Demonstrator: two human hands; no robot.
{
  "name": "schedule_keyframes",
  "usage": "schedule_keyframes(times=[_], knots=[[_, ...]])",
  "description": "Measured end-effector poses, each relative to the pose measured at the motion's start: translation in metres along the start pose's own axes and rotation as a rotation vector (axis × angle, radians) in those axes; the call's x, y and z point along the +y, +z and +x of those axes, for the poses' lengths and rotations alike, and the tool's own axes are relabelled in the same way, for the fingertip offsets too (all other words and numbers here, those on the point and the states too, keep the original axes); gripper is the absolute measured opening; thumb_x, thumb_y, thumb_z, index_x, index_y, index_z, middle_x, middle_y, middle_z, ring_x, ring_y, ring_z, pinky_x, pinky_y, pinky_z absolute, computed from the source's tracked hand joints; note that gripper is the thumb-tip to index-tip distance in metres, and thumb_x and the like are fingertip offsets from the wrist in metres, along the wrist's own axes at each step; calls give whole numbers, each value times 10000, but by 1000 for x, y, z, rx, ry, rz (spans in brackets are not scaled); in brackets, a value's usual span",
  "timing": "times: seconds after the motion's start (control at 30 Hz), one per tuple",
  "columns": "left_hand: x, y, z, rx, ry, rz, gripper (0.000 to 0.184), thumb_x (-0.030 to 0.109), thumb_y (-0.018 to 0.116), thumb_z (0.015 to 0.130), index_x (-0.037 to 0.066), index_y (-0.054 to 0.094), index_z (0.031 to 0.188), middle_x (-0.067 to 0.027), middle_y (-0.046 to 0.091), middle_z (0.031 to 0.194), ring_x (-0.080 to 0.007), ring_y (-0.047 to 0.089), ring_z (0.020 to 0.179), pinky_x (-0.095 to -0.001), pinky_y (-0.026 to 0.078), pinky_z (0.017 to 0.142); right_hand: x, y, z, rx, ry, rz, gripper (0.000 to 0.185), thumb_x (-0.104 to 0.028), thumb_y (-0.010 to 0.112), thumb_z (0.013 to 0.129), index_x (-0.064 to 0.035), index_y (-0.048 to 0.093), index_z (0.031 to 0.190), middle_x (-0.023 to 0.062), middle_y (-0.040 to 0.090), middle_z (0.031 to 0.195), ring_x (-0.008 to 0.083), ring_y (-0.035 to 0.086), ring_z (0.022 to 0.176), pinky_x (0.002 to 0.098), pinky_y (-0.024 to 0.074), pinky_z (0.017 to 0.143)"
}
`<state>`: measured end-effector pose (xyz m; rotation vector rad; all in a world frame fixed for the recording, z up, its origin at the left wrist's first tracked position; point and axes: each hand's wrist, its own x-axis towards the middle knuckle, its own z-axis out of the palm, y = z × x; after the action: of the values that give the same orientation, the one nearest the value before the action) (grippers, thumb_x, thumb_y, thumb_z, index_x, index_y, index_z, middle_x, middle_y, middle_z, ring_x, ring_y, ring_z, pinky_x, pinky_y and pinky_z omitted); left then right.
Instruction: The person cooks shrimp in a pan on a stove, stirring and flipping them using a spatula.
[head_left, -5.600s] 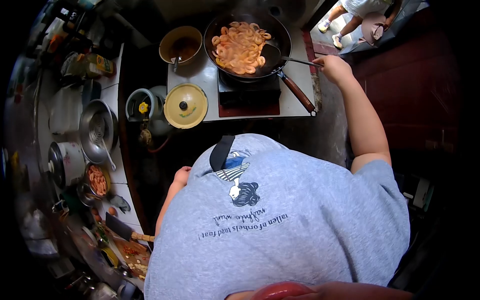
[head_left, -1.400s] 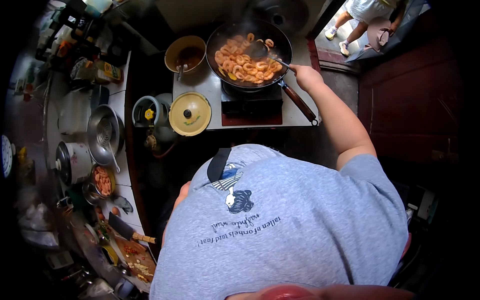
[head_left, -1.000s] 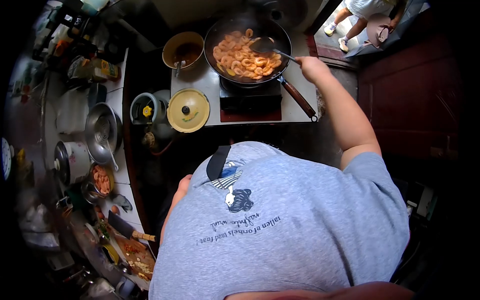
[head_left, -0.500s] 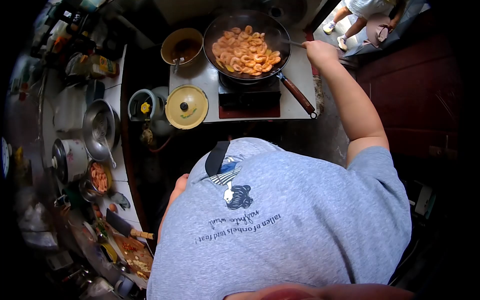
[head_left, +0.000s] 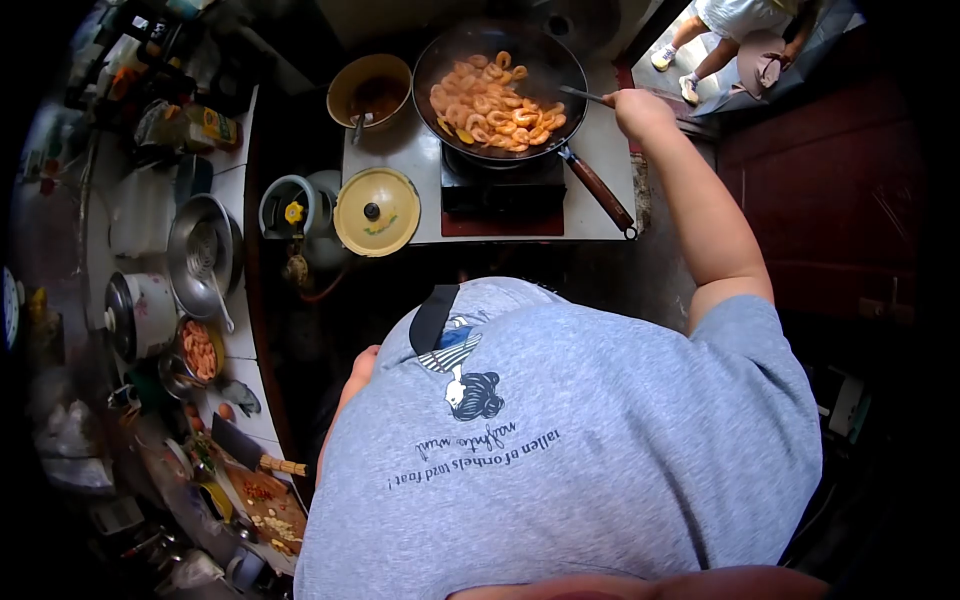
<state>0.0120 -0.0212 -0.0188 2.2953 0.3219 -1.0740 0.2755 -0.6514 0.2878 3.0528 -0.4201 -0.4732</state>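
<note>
My right hand is closed round the thin handle of a spatula at the right rim of the wok. The spatula's blade is hard to make out. Orange, curled shrimp fill much of the dark wok, with a few yellow slices among them. A wooden side handle points from the wok to the lower right, and my hand is apart from it. Only part of my left hand shows beside the grey shirt; its fingers are hidden.
Left of the wok stand a yellow bowl with dark liquid and a yellow lid. A gas bottle is below. The left counter holds a metal basin, a cleaver and a chopping board. Another person's legs show in the doorway.
The spatula's handle has shifted slightly within the wok, and the shrimp on the right have been pushed a little down and left. The whole view has shifted slightly. My left hand looks unmoved.
</note>
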Motion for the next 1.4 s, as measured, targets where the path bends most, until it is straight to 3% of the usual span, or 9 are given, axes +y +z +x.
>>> schedule_keyframes(times=[0.3,0.4,0.43,0.53,0.67,0.87,0.97,1.23,1.4], knots=[[-11,7,4,2,-29,40,490,434,649,801,58,677,1113,-189,684,1082,-313,637,1047,-374,485,878,-12,3,-2,15,-150,227,384,-79,513,882,-187,656,1222,124,684,1092,281,654,1002,376,516,859],[-3,3,-1,-28,-42,10,477,419,658,803,57,675,1114,-180,688,1081,-298,641,1040,-366,485,875,-17,7,-15,-98,-115,176,389,-64,489,887,-215,673,1195,90,663,1170,255,624,1089,363,498,921],[3,-1,-3,-22,-55,-14,473,413,661,804,56,674,1114,-177,688,1083,-293,641,1038,-364,484,874,-10,10,-15,-43,-171,120,398,-73,581,865,-221,654,1227,114,694,1048,270,664,955,370,523,836],[6,3,-8,-30,-98,-118,458,393,671,806,52,672,1112,-167,691,1082,-277,642,1028,-356,484,870,2,-14,-21,-115,-62,96,398,-77,599,861,-224,655,1226,109,691,1072,274,659,986,375,523,840],[-1,8,6,-32,-110,-162,425,363,679,808,51,674,1096,-155,699,1047,-250,647,996,-339,487,860,-1,-28,-26,-46,-75,25,370,-87,493,894,-216,676,1188,86,669,1164,259,632,1077,371,507,906],[6,2,2,-5,-55,73,427,360,681,806,51,673,1101,-154,699,1047,-242,647,997,-336,487,858,-10,11,-16,-29,-116,88,352,-137,483,921,-244,671,1199,88,670,1158,258,625,1089,372,511,893],[24,-8,-9,-11,-83,51,438,366,678,806,50,671,1110,-156,697,1056,-245,647,1006,-340,487,860,3,0,-13,-52,-25,102,383,-108,542,874,-226,661,1218,108,690,1092,261,658,999,367,521,849],[-8,10,14,-42,-71,-168,492,397,671,797,46,660,1142,-170,689,1090,-280,643,1035,-359,487,871,-26,5,-3,-21,-88,156,408,-116,472,914,-251,625,1268,96,632,1238,260,602,1136,369,488,949],[19,-5,0,-18,-82,6,476,391,689,783,52,672,1117,-168,696,1064,-274,651,1018,-353,492,862,-27,1,-5,-105,-94,91,391,-116,474,923,-263,638,1245,83,642,1220,254,610,1122,363,501,928]])
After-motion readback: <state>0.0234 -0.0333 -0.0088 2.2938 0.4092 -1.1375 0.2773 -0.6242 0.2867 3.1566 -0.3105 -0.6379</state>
